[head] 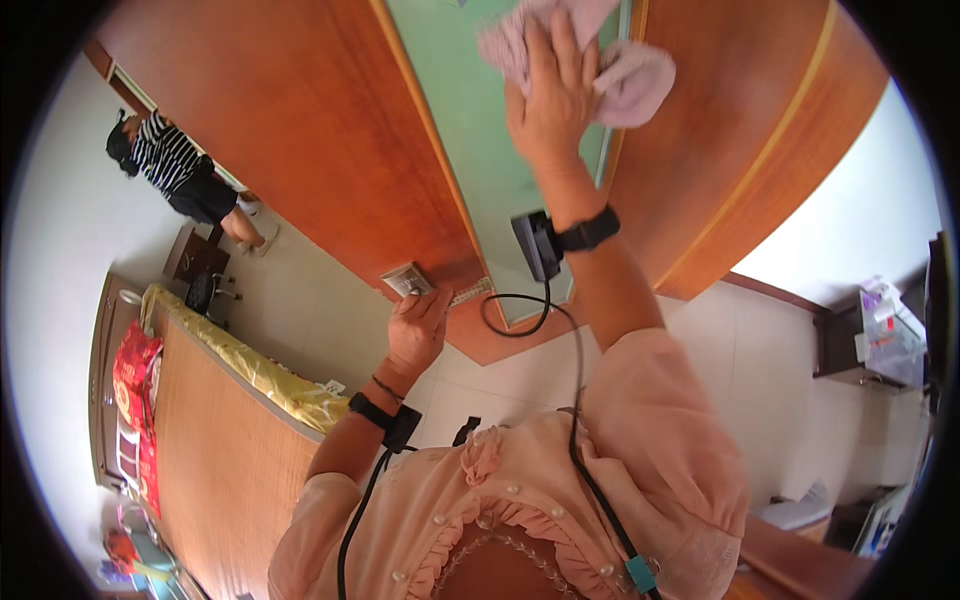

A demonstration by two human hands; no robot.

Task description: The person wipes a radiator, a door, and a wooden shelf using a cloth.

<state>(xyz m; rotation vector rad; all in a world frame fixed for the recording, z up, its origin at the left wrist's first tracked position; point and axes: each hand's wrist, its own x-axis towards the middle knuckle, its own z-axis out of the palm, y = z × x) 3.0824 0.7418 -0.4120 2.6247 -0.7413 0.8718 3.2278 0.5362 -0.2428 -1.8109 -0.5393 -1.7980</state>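
Observation:
My right hand [553, 101] presses a pink cloth [636, 86] with spread fingers against the green glass panel [480, 142] of a wooden door [315, 127]. The cloth bunches out on both sides of the fingers. Lower and to the left, my left hand [420, 322] has its fingers at the metal door knob [409, 280], near the door's edge. Both wrists carry straps with black devices and cables.
A person [172, 161] in a striped top stands at the far left, beside a small dark cabinet [196, 255]. A bed [232, 420] lies at the left. At the right stands a dark cabinet [840, 345] with things on it.

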